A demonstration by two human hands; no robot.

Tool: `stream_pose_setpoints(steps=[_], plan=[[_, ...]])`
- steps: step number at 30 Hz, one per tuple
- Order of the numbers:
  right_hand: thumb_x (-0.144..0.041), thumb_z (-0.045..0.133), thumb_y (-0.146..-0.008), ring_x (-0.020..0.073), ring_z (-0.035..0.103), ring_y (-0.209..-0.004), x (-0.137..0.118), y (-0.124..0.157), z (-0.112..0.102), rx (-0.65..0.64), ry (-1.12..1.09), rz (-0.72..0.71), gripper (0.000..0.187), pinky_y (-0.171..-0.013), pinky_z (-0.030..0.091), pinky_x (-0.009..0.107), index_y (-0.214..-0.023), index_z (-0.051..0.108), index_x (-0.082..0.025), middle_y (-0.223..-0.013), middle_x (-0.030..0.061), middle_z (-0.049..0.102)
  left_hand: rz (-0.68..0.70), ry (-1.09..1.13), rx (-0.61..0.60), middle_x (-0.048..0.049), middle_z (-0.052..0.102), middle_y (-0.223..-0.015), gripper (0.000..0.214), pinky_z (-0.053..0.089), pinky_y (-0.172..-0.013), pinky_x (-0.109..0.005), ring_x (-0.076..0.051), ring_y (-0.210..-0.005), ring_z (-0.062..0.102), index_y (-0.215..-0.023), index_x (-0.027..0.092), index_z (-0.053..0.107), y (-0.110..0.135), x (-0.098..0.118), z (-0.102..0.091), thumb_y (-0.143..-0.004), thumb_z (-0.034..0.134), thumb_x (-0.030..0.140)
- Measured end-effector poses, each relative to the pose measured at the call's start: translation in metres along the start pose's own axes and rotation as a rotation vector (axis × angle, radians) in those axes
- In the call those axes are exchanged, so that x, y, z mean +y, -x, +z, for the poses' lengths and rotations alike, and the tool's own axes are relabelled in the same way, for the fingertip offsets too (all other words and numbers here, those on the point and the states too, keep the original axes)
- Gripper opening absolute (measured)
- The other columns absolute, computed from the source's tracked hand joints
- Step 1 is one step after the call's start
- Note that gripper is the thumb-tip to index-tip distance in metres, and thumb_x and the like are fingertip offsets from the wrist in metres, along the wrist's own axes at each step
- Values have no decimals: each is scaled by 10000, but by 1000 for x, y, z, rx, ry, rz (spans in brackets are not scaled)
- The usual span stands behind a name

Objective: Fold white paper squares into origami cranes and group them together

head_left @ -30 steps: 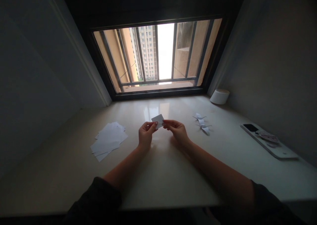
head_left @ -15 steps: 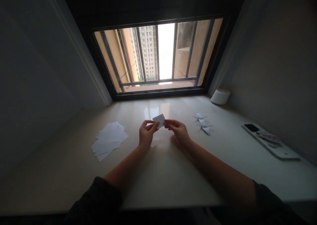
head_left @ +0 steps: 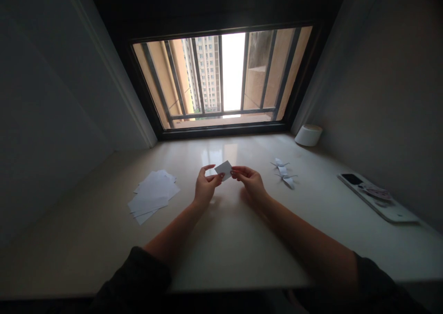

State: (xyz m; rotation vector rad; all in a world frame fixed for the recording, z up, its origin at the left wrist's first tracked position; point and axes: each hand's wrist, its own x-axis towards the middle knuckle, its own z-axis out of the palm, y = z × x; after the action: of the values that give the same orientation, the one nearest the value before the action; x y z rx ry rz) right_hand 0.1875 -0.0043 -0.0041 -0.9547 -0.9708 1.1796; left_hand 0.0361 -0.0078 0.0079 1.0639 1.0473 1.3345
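Note:
A small folded square of white paper (head_left: pixel 224 168) is held up above the pale sill, between both hands. My left hand (head_left: pixel 205 187) grips its lower left edge, thumb in front and index finger raised a little off it. At the paper's right corner, my right hand (head_left: pixel 249 180) pinches with thumb and fingertips. Two folded paper cranes (head_left: pixel 284 172) stand to the right of my right hand. Left of my left hand lies a loose stack of white paper sheets (head_left: pixel 152 194).
On the right rests a phone (head_left: pixel 377 198) in a light case, beside the wall. A white cylindrical object (head_left: pixel 308 135) stands in the back right corner. Behind the sill (head_left: pixel 238 249) is a dark-framed window (head_left: pixel 221 132) with bars outside.
My left index finger has lifted away from the paper's edge. The folded paper has shifted very slightly right and down; my right hand still pinches it.

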Motion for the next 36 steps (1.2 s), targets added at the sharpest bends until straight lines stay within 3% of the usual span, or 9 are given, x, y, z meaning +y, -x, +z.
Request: stream_pose_setpoints(steps=[6, 13, 17, 23, 31, 36], plan=[[-358, 771, -550, 151, 580, -627, 2, 0, -2, 58, -15, -7, 315, -617, 427, 293, -806, 692, -193, -692, 28, 686, -101, -69, -117, -106, 713, -778, 501, 495, -654, -306, -219, -746, 666, -993, 145, 594, -1, 1, -3, -579, 793, 345], [-420, 765, -571, 171, 599, -680, 2, -1, -3, -25, 77, 77, 473, -544, 406, 256, -980, 686, -197, -764, 47, 699, -33, 48, -40, -85, 716, -776, 394, 475, -703, -297, -183, -723, 652, -874, 126, 661, 1, 1, 2, -568, 793, 337], [-447, 779, -545, 152, 574, -596, 1, 1, -1, -100, 130, 125, 403, -476, 366, 240, -846, 704, -190, -723, 42, 699, 31, 22, -61, -87, 722, -776, 375, 473, -708, -297, -185, -721, 659, -900, 128, 661, 3, 0, 4, -603, 775, 326], [-452, 798, -501, 134, 560, -553, 2, 3, 0, -78, 114, 114, 342, -498, 377, 248, -668, 665, -184, -638, 15, 678, 81, -1, -54, -70, 722, -743, 320, 492, -716, -307, -202, -730, 670, -875, 141, 663, 7, 4, 7, -620, 763, 307], [-432, 808, -478, 153, 576, -601, -2, 4, 3, -63, 68, 73, 326, -562, 391, 266, -620, 650, -185, -624, 12, 668, 103, -28, -77, -78, 725, -776, 308, 498, -732, -315, -210, -751, 677, -876, 147, 671, 5, 2, 5, -635, 750, 322], [-420, 783, -543, 125, 527, -590, 0, 3, 1, -103, 112, 110, 277, -551, 362, 246, -654, 692, -183, -628, 11, 656, 78, -28, -57, -81, 723, -753, 345, 497, -722, -326, -212, -725, 672, -872, 139, 682, 4, 4, 5, -599, 771, 331]])
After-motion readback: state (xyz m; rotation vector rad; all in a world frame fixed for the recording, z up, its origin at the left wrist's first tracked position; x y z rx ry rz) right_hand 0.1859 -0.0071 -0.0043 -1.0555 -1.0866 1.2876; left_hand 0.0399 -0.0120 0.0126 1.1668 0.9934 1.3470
